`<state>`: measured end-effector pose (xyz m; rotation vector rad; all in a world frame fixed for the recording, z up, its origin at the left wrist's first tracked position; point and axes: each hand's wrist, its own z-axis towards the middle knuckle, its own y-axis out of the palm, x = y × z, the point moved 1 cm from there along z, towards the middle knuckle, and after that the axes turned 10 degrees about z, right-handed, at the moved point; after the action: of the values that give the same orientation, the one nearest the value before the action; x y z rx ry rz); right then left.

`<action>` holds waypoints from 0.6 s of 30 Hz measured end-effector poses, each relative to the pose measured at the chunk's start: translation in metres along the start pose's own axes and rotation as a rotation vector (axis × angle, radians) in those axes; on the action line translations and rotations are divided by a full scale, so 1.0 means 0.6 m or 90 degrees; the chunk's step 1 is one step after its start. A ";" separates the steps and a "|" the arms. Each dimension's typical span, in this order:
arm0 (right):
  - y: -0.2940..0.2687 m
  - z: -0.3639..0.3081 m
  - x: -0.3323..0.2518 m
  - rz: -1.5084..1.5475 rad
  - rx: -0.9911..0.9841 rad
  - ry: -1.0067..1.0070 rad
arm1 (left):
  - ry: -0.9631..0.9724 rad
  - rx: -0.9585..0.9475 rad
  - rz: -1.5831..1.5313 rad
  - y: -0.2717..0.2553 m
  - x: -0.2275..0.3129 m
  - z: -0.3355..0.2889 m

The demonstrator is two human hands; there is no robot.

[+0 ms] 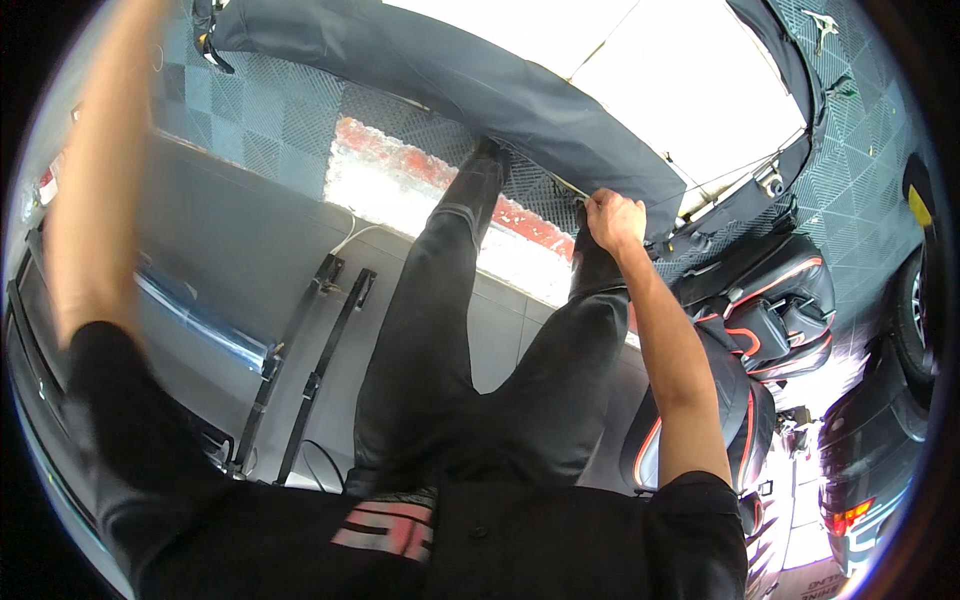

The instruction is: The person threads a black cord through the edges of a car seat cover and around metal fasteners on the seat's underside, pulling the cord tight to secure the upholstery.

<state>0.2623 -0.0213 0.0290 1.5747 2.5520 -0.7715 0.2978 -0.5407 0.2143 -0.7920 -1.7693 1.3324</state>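
A large dark fabric cover (440,75) curves across the top of the view, its pale inner panel (650,45) showing behind. My right hand (615,218) is closed in a fist at the near edge of this cover, fingers bent around the edge. A thin pale strip along that edge runs up to the fist. What lies inside the fingers is mostly hidden. My left forearm (100,200), smeared by motion, reaches up the left side and leaves the picture at the top, so the left hand is out of sight.
Black car seats (770,320) with red piping lie to the right, near a dark car (880,440). Black metal rails (310,380) and a clear plastic-wrapped roll (205,320) lie on the left. A worn red-and-white floor strip (390,175) crosses below my feet.
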 end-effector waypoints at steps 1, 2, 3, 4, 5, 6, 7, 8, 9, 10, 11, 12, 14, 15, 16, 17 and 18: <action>0.000 0.001 -0.007 0.000 -0.009 -0.008 | -0.006 -0.058 -0.049 0.049 0.022 -0.039; 0.002 -0.007 0.003 -0.006 -0.010 0.041 | 0.012 -0.155 -0.160 0.172 0.049 -0.059; 0.002 -0.002 0.009 -0.005 -0.018 0.031 | -0.006 -0.254 -0.219 0.247 0.091 -0.110; 0.004 0.004 0.014 0.002 -0.008 0.016 | -0.046 -0.361 -0.278 0.319 0.139 -0.176; 0.011 0.008 0.016 0.008 0.001 0.002 | -0.094 -0.495 -0.222 0.395 0.182 -0.258; 0.019 0.010 0.018 0.012 0.011 -0.002 | -0.081 -0.578 -0.271 0.481 0.217 -0.348; 0.024 0.011 0.024 0.014 0.019 0.001 | -0.114 -0.734 -0.348 0.536 0.270 -0.402; 0.026 0.011 0.023 0.011 0.023 -0.005 | -0.492 -0.841 -0.616 0.602 0.318 -0.473; 0.028 0.011 0.027 0.005 0.027 -0.004 | -0.697 -0.839 -0.716 0.647 0.362 -0.514; 0.029 0.012 0.023 0.009 0.038 -0.014 | -0.869 -0.786 -0.813 0.698 0.397 -0.553; 0.028 0.015 0.023 0.012 0.035 -0.014 | -0.999 -0.770 -0.864 0.737 0.427 -0.567; 0.029 0.017 0.025 0.015 0.029 -0.016 | -1.078 -0.701 -0.941 0.767 0.447 -0.568; 0.021 0.011 0.022 0.031 0.021 -0.006 | -1.203 -0.524 -1.097 0.798 0.481 -0.554; 0.024 0.011 0.030 0.048 0.026 -0.006 | -1.241 -0.423 -1.176 0.804 0.489 -0.531; 0.027 0.012 0.033 0.067 0.030 -0.011 | -1.266 -0.309 -1.296 0.817 0.488 -0.525; 0.029 0.018 0.035 0.086 0.034 -0.019 | -1.241 -0.261 -1.320 0.829 0.485 -0.519; 0.030 0.017 0.034 0.071 0.033 -0.021 | -1.222 -0.218 -1.338 0.837 0.489 -0.525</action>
<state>0.2659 -0.0025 0.0072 1.6878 2.4172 -0.8496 0.4335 -0.0122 -0.1595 2.5021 -2.0903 -0.2741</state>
